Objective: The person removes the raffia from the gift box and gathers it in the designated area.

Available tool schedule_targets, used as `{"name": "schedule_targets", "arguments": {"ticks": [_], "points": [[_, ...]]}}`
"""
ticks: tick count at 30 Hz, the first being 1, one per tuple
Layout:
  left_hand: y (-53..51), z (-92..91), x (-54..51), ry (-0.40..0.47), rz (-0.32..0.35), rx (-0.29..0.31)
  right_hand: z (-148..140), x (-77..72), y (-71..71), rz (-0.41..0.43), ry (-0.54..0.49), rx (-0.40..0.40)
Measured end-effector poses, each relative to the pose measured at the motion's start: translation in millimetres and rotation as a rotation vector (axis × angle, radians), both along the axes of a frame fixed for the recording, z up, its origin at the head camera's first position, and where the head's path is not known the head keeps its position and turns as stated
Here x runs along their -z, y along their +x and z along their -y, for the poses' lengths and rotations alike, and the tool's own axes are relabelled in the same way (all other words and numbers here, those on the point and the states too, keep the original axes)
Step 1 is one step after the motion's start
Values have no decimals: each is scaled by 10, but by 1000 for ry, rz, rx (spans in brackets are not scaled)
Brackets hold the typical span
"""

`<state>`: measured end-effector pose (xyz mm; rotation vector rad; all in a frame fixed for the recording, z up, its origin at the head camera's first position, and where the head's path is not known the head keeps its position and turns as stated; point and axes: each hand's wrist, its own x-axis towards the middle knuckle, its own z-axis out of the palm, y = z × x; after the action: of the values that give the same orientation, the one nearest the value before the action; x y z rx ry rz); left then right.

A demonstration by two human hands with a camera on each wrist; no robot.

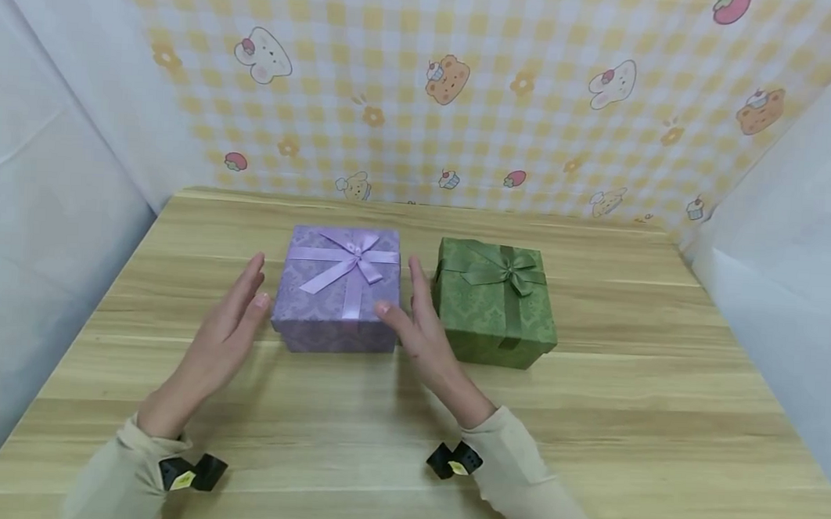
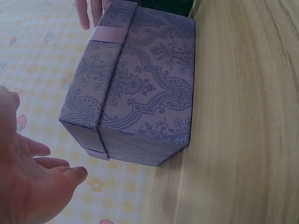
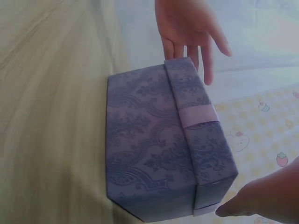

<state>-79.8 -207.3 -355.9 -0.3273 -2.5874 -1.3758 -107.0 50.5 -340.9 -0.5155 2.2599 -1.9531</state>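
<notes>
A lidded purple gift box (image 1: 314, 305) with a damask pattern and a lilac ribbon bow stands on the table. To its left is my left hand (image 1: 221, 339), fingers straight; the left wrist view shows a gap between hand and box. My right hand (image 1: 430, 346) is at the box's right side, in the space between the two boxes, fingers straight. Its thumb (image 3: 261, 196) lies close to the lid's edge; whether it touches cannot be told. A green gift box (image 1: 469, 321) with a green bow stands just right of that hand.
The wood-grain table (image 1: 647, 413) stretches in front of and beside both boxes. Behind it hangs a yellow checked cloth (image 1: 403, 86) with cartoon animals. White sheets (image 1: 48, 138) close off the left and right sides.
</notes>
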Motion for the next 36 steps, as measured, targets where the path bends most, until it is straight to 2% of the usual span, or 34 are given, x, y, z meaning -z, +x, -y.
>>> {"name": "schedule_targets", "arguments": {"ticks": [7, 17, 22, 26, 29, 36], "points": [[-1, -33, -7, 35, 66, 19, 62, 45, 10, 134, -91, 32], [-22, -95, -43, 55, 168, 38, 126, 75, -12, 208, -12, 87], [-39, -120, -39, 76, 146, 45, 142, 71, -21, 225, 6, 117], [-50, -144, -36, 74, 115, 54, 148, 57, -25, 235, -28, 128], [-42, -160, -31, 44, 99, 39, 154, 61, -26, 234, -61, 126], [13, -200, -46, 15, 132, -11, 156, 96, -17, 214, -97, 109]]}}
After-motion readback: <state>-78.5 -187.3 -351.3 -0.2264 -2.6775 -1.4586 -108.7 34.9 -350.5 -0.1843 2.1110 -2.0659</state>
